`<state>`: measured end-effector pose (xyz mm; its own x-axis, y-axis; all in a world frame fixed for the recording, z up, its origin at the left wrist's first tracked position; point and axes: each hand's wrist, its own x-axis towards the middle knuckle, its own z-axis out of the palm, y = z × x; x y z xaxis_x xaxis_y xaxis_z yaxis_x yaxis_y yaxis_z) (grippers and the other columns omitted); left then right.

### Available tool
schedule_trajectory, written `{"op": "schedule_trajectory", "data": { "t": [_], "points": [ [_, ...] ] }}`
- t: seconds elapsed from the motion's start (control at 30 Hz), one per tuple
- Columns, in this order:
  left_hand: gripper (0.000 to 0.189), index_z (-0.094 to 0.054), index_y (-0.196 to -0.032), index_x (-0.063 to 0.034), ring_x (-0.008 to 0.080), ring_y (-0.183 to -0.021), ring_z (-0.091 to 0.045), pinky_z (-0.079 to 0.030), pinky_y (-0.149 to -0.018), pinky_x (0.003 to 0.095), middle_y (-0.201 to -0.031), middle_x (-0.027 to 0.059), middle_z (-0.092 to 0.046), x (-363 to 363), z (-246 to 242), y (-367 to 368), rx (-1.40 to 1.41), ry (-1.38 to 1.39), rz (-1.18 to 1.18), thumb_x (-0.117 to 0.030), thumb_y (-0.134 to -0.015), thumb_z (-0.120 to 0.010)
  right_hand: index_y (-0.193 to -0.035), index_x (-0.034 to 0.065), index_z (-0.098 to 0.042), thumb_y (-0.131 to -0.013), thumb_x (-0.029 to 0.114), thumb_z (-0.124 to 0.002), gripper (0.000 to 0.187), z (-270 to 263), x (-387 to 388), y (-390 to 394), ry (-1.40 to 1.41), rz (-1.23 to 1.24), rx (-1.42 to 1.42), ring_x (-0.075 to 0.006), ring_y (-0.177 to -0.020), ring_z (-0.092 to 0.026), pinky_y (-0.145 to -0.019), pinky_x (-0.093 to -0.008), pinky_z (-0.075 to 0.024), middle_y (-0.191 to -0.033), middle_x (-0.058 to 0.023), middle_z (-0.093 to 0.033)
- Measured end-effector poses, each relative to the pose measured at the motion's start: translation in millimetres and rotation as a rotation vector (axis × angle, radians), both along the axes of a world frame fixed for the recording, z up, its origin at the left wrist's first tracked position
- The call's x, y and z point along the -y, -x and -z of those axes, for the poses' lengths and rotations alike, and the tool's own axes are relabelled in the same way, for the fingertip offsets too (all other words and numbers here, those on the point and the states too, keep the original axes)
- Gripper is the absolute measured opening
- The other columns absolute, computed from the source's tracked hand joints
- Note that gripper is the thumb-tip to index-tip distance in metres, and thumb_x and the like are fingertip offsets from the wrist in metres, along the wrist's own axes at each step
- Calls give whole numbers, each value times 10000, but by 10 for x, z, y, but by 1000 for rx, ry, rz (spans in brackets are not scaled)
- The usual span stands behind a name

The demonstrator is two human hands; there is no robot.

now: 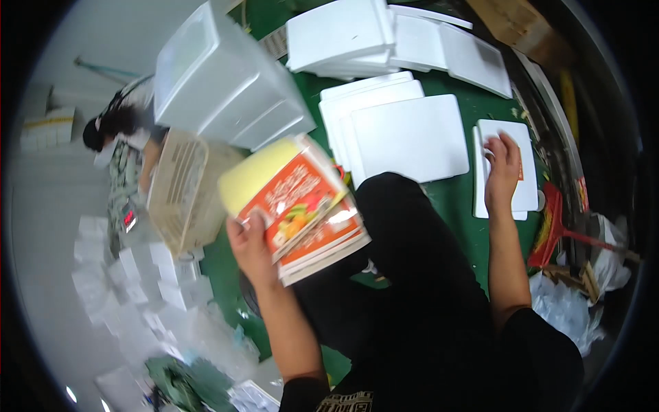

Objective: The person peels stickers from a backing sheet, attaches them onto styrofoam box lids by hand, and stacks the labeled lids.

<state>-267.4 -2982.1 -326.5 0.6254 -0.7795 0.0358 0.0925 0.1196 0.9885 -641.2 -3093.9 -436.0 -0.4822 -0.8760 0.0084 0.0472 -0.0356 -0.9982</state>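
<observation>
My left hand [252, 247] holds a stack of printed sheets [304, 211], orange with a picture of fruit and with writing, a yellow piece at the top left. At the right, my right hand [502, 165] is over a small stack of white foam lids [517, 195] on the green floor, its fingers bent; part of an orange label [520, 167] shows beside it on the top lid. Whether the fingers touch the lid or hold something I cannot tell. Between my hands, beyond my knee, lie more overlapping white foam lids [412, 134].
Further lids [337, 36] are piled at the top. Tall white foam boxes [226, 82] and a beige plastic crate [177, 190] stand left, near a person [128, 110] bending over. A red broom or dustpan [548, 226] and plastic bags [561, 309] lie right.
</observation>
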Motion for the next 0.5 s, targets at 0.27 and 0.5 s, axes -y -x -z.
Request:
{"op": "schedule_trajectory", "data": {
  "t": [0.27, 0.5],
  "points": [
    [277, -473, -1161, 21, 159, -919, -643, -528, -804, 287, -1078, 151, -635, -11, -249, 307, -117, 176, -25, -102, -934, -574, -1471, 138, -237, -740, 267, -767, 912, -1672, -133, -1841, -20, -1084, -365, -268, -1095, -562, -953, -435, -445, -1257, -191, -444],
    [572, -381, -1268, 23, 180, -952, -648, -524, -856, 329, -1104, 185, -631, -188, -354, 272, -231, 59, 246, 73, -780, -675, -1367, 85, -306, -834, 47, -667, 645, -1368, -288, -1954, 75, -776, 104, -238, -1033, -611, -748, -283, -583, -1199, -145, -376]
  ]
}}
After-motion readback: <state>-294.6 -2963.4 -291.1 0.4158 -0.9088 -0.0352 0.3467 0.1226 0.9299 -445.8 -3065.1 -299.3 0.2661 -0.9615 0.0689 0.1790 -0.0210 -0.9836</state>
